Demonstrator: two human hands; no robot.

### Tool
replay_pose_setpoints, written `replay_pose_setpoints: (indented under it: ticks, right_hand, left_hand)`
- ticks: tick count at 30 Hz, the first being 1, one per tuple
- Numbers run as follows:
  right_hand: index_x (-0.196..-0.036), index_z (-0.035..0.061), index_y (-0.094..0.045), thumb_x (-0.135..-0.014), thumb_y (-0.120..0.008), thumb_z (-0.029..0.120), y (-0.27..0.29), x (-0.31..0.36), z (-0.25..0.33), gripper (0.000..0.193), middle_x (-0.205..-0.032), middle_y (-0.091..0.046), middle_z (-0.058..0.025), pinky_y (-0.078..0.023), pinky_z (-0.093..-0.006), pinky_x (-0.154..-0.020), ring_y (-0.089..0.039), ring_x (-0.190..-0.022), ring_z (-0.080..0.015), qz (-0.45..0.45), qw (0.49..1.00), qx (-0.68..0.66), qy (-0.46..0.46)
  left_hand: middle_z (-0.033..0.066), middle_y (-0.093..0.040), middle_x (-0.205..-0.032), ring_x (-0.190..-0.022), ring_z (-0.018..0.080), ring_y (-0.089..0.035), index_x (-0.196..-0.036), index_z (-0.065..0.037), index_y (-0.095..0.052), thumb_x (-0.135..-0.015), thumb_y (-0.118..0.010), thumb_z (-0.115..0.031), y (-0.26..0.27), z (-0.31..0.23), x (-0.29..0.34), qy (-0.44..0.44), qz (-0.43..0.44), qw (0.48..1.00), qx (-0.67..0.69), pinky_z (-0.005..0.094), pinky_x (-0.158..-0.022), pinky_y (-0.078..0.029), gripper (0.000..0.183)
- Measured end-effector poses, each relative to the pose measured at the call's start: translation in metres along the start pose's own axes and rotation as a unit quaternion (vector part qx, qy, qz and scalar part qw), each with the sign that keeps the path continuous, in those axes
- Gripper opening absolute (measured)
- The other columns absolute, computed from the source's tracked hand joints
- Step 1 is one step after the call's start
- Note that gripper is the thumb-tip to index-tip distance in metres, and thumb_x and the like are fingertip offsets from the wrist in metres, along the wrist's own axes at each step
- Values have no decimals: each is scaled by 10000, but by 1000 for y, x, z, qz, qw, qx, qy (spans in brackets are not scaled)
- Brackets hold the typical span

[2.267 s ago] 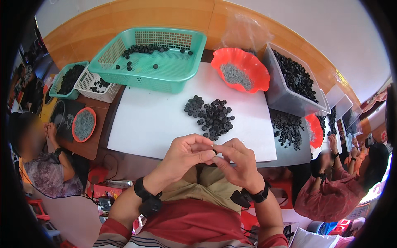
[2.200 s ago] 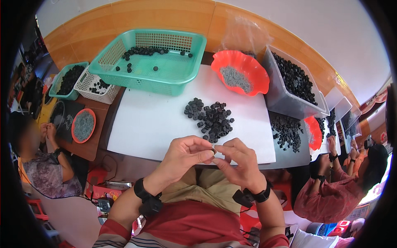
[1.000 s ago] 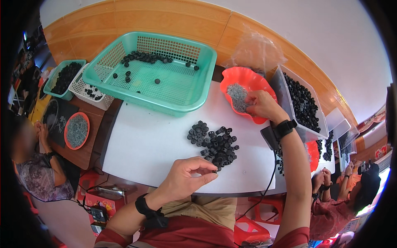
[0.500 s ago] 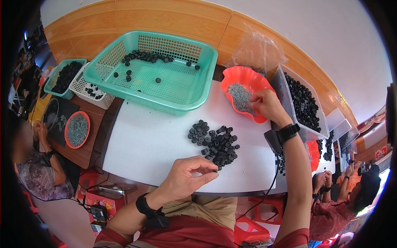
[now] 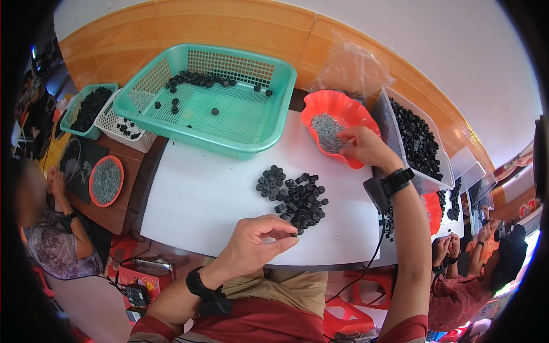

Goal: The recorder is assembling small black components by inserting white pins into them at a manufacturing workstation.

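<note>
Head view, looking down on a table: a white sheet (image 5: 194, 194) is spread in front of the wearer. By the left hand (image 5: 260, 244), a small black part (image 5: 295, 233) appears to be pinched between thumb and forefinger, just beside the near end of a pile of black parts (image 5: 303, 200). The right hand (image 5: 366, 148) is held inside a wavy red bowl (image 5: 320, 102), its fingers bunched at a heap of small grey metal pieces (image 5: 325, 128); whether a piece is gripped cannot be told, as the fingertips are hidden. Behind the sheet's left half, a green basket (image 5: 243, 150) is seen with black parts scattered in it; to the right of the bowl, a clear tub (image 5: 403, 154) is filled with more.

As a judgement, the pinched part could be dropped, since it is held only at the fingertips, and could then be lost among its lookalikes. Several metal pieces, or none, could be lifted because they lie jumbled together. The bowl could be tipped if its rim were pressed by the wrist. Loose parts could be dragged by the black cable (image 5: 373, 258) hanging below the right wrist.
</note>
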State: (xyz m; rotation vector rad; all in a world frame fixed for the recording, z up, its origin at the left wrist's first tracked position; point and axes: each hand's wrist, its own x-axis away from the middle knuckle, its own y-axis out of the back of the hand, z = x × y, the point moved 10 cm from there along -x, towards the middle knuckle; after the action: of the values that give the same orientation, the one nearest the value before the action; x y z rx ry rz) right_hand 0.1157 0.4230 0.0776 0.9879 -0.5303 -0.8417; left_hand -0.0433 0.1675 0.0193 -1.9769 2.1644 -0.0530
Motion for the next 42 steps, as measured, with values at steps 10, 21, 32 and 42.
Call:
replay_pose_setpoints:
  ticks: [10,21,32,42]
  right_hand:
    - [-1019,-8,-734,-701,-745,14,-7,-7,12,318,-908,-733,-191,-538,-383,-765,-706,-862,-324,-16,993,101,55]
    - [-986,-2,-760,-781,-766,69,13,3,-6,217,-861,-739,-189,-554,-367,-743,-728,-801,-306,-58,998,-4,-14]
    - [-983,-58,-735,-830,-741,23,28,16,-5,173,-787,-715,-151,-542,-333,-699,-680,-717,-176,-117,993,-14,10]
    - [-964,-59,-742,-806,-766,29,32,24,-11,183,-763,-710,-135,-523,-307,-667,-646,-676,-150,-150,989,-17,6]
  left_hand:
    - [87,-708,-1010,-909,127,-659,-1065,20,-730,-890,-757,15,0,3,1,-2,-9,1000,13,271,-821,-567,177]
    - [90,-709,-1020,-922,132,-664,-1067,21,-727,-887,-761,14,0,1,2,-4,-5,1000,3,277,-838,-569,184]
    - [80,-729,-1015,-881,113,-683,-1088,-2,-737,-900,-764,-47,1,1,2,-25,-15,1000,-1,268,-790,-564,196]
    - [90,-721,-1022,-939,129,-673,-1056,20,-733,-879,-769,18,2,3,2,-3,-25,1000,2,279,-864,-567,181]
